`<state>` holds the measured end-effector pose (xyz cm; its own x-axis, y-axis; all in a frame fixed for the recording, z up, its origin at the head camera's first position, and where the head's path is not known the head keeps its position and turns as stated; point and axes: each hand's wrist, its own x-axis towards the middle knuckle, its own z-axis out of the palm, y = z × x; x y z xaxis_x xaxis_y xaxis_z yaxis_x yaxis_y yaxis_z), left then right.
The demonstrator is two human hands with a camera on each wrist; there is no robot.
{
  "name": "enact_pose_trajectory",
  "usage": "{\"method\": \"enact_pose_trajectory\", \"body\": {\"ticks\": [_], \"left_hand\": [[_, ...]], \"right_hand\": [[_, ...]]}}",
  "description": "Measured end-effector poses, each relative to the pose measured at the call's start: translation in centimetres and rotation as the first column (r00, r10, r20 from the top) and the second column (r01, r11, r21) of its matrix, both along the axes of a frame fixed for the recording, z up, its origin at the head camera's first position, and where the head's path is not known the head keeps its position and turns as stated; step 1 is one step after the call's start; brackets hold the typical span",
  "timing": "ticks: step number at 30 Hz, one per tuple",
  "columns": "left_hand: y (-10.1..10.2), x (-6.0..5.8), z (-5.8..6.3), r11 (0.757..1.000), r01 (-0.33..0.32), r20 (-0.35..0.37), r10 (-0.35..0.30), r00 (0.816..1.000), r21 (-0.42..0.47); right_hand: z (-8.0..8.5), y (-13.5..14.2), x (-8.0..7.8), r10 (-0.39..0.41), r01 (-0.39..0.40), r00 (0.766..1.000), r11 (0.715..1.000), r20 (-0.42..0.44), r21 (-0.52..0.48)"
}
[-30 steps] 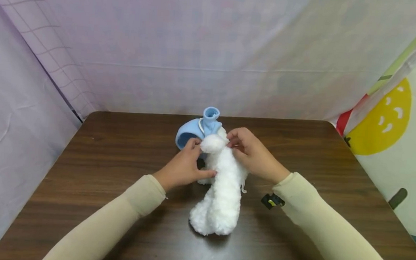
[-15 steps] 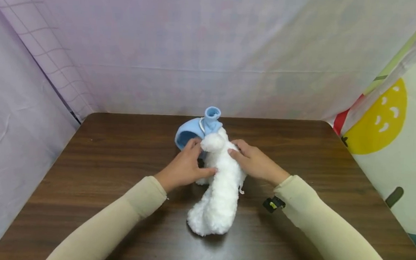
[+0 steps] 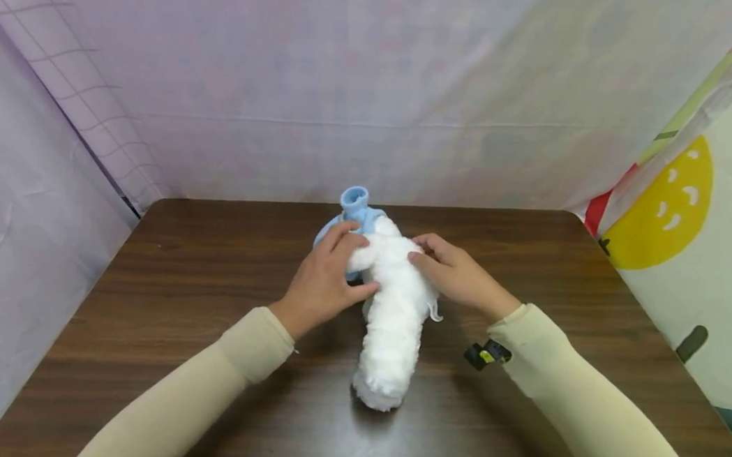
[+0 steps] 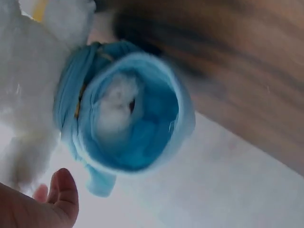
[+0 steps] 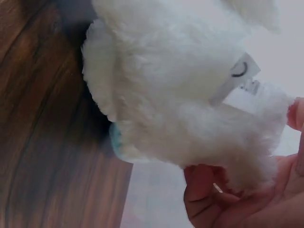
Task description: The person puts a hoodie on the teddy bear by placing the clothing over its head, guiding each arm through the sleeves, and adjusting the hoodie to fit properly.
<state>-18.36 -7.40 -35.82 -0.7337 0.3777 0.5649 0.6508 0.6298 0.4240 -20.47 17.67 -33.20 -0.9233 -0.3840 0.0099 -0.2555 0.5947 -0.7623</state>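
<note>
A white plush toy (image 3: 392,314) lies lengthwise on the table, its far end in a blue garment (image 3: 354,200). In the left wrist view, the garment's wide opening rings the toy's face (image 4: 116,107), where a dark eye shows. My right hand (image 3: 458,272) grips the toy's right side near the far end; in the right wrist view, thumb and fingers lie around a fluffy limb (image 5: 251,161). At the toy's left side is my left hand (image 3: 325,275), its thumb along the white body and its fingers spread over a stubby limb (image 3: 361,258) and the garment.
The brown wooden table (image 3: 211,289) ends at a pale hanging cloth (image 3: 374,89). A printed sheet with a yellow shape (image 3: 665,212) hangs on the right. A white tag (image 5: 237,80) sticks out from the toy. A small black device (image 3: 487,355) sits at my right cuff.
The toy has turned, so its near end shows narrower. My left fingers have moved up over the garment. My right hand has gone from the toy's far side onto its right edge.
</note>
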Motion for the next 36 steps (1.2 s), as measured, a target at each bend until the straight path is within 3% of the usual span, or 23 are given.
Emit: {"method": "enact_pose_trajectory", "body": {"ticks": [3, 7, 13, 20, 23, 27, 32, 36], "left_hand": [[-0.5, -0.2, 0.1, 1.000, -0.005, 0.001, 0.005, 1.000, -0.019], [-0.6, -0.2, -0.3, 1.000, -0.008, 0.084, 0.006, 0.996, 0.024], [-0.2, -0.4, -1.1, 0.998, 0.009, 0.130, -0.017, 0.991, 0.064], [-1.6, -0.2, -2.6, 0.988, 0.125, 0.191, -0.106, 0.976, -0.089], [-2.3, -0.3, -2.2, 0.988, 0.151, 0.170, -0.142, 0.975, -0.043], [-2.2, -0.6, -0.3, 0.986, 0.154, 0.149, -0.162, 0.976, 0.058], [-1.0, -0.9, 1.1, 0.982, 0.187, 0.238, -0.173, 0.956, -0.038], [-0.6, -0.8, 1.0, 0.972, 0.207, 0.324, -0.160, 0.932, -0.115]], "right_hand": [[0.0, -0.2, 0.1, 0.012, -0.010, 1.000, 0.998, 0.026, -0.058], [0.2, -0.7, 0.0, 0.043, -0.038, 0.998, 0.993, 0.046, -0.112], [1.2, -1.2, 0.4, 0.071, -0.076, 0.996, 0.993, -0.060, -0.089], [0.9, -1.1, 0.7, 0.145, -0.148, 0.976, 0.989, -0.162, -0.009], [0.8, -0.4, 0.4, 0.144, -0.153, 0.971, 0.988, -0.189, -0.034], [1.0, 0.6, -0.1, 0.159, -0.159, 0.970, 0.987, -0.185, 0.014], [0.4, 0.5, -0.4, 0.262, -0.251, 0.958, 0.962, -0.113, 0.104], [-0.6, -0.4, -0.3, 0.275, -0.261, 0.949, 0.960, -0.157, 0.105]]}}
